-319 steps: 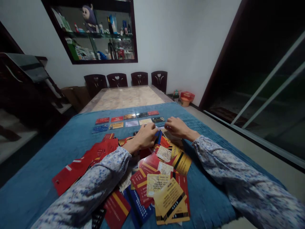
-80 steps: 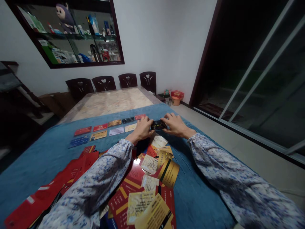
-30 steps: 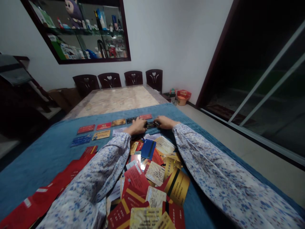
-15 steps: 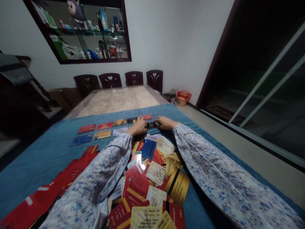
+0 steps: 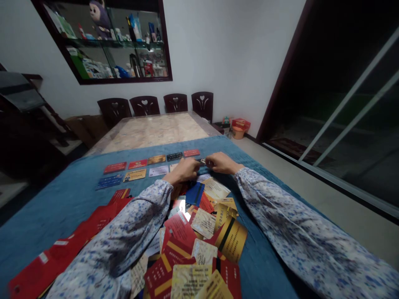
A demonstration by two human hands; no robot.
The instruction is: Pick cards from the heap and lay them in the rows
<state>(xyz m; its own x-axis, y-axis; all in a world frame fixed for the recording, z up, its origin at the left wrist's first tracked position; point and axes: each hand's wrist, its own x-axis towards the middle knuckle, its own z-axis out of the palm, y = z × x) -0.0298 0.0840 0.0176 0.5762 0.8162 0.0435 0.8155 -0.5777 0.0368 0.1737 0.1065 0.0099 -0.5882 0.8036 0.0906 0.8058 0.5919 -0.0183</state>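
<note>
Between my two hands, just past the heap, is a small dark card (image 5: 202, 161), mostly covered by fingers. My left hand (image 5: 184, 170) is closed at its left end, and my right hand (image 5: 222, 162) pinches its right end with curled fingers. Beyond my left hand lie cards in rows, among them a black card (image 5: 174, 156), a red card (image 5: 191, 153) and a gold card (image 5: 156, 159). Below my hands spreads a loose heap of cards, with a blue card (image 5: 195, 193) near its top and a gold striped card (image 5: 231, 239) on its right side.
A blue cloth (image 5: 77, 178) covers the near part of the table. Overlapping red packets (image 5: 71, 245) lie along the left, partly behind my left sleeve. Several dark chairs (image 5: 145, 106) stand at the far end of the bare marble-patterned tabletop (image 5: 156, 128).
Both hands have shifted to the right with the dark card, and their fingers now hide more of it. The black card in the far row is now uncovered.
</note>
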